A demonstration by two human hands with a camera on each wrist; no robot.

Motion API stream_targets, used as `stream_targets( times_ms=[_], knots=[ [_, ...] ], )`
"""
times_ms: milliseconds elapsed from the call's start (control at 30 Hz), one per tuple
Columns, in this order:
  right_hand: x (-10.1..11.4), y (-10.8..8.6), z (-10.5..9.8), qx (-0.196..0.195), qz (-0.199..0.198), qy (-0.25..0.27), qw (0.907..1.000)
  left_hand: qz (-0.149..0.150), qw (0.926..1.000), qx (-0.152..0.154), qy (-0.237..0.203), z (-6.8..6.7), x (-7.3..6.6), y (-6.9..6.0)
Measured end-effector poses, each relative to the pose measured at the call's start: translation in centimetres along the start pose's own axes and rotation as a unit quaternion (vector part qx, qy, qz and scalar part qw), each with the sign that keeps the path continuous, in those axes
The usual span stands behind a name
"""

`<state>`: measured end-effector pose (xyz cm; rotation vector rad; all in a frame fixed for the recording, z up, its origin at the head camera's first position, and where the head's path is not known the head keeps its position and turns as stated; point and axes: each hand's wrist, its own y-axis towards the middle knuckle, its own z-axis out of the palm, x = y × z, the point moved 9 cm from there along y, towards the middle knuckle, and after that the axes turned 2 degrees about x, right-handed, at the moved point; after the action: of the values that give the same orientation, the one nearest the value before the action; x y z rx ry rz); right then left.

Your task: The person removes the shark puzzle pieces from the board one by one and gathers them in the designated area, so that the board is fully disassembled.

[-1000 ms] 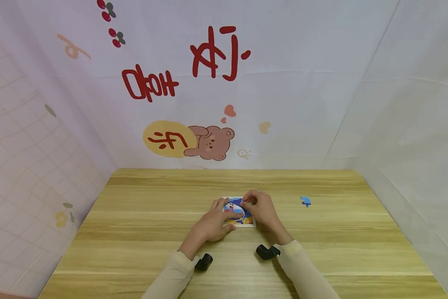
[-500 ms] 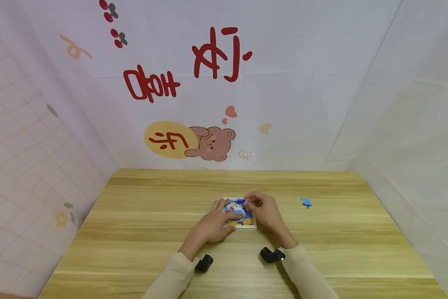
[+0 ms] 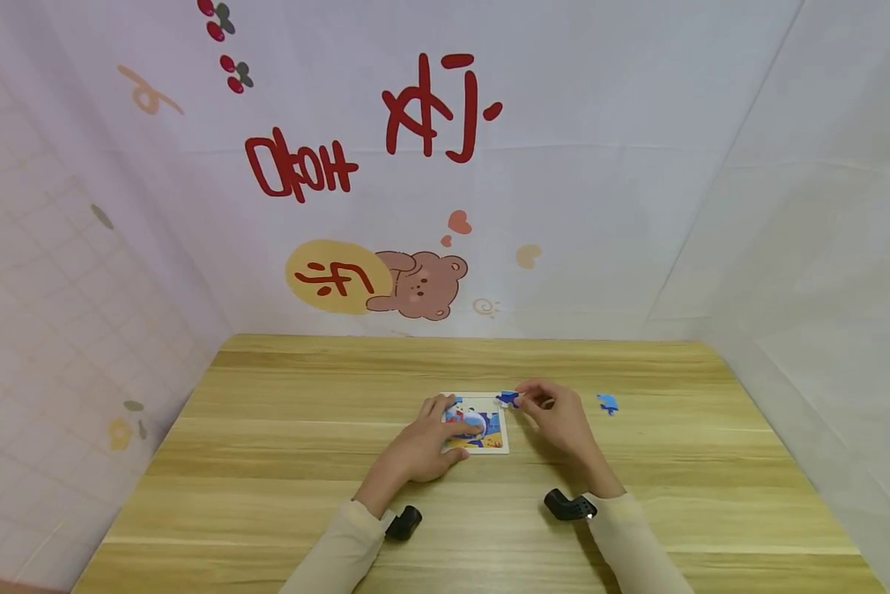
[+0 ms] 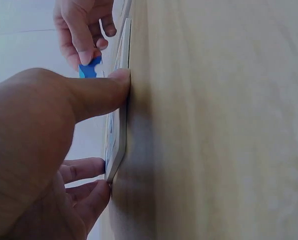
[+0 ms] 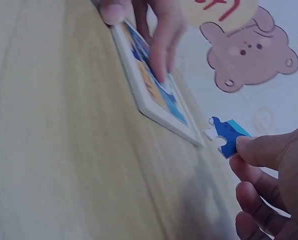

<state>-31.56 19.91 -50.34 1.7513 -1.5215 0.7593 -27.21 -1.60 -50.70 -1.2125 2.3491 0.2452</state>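
Observation:
A small jigsaw puzzle (image 3: 495, 439) in a white frame lies on the table in the head view; bare board shows at its upper right. My left hand (image 3: 424, 441) holds it, thumb (image 4: 101, 95) against the near edge, one finger on the picture, others at the left edge. Just off the frame's far right corner, my right hand (image 3: 559, 417) pinches a blue jigsaw piece (image 5: 227, 136) between thumb and forefinger, raised above the table. A second blue jigsaw piece (image 3: 607, 403) lies flat on the table, right of that hand.
The wooden table (image 3: 281, 462) ends at a white cloth backdrop (image 3: 578, 206) with a printed bear (image 3: 424, 285). Cloth also hangs at both sides. Black wrist cameras sit at the left cuff (image 3: 405, 522) and right cuff (image 3: 569, 506).
My right hand has drawn back to the right, lifting the blue piece away from the puzzle and uncovering bare board. The left hand and the loose piece stay where they were.

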Motion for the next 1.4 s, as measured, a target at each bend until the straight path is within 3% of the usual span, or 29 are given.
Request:
stream_targets(
  times_ms=[333,733,1167,1400],
  knots=[
    [-1.9,-0.1,-3.6,-0.009,0.017,-0.009,0.9998,-0.009,0.9997,0.003,-0.02,0.2,0.2,0.1],
    [-4.4,-0.3,-7.5,-0.023,0.03,-0.04,0.9985,-0.013,0.9998,0.004,-0.014,0.1,0.3,0.0],
    [-6.9,-0.6,-9.5,0.006,0.046,-0.09,0.9949,-0.014,0.9999,0.004,-0.008,0.1,0.3,0.0],
    [-7.0,-0.5,-9.9,-0.014,0.024,-0.141,0.9897,-0.017,0.9998,0.004,-0.006,0.0,0.3,0.0]
  ],
)
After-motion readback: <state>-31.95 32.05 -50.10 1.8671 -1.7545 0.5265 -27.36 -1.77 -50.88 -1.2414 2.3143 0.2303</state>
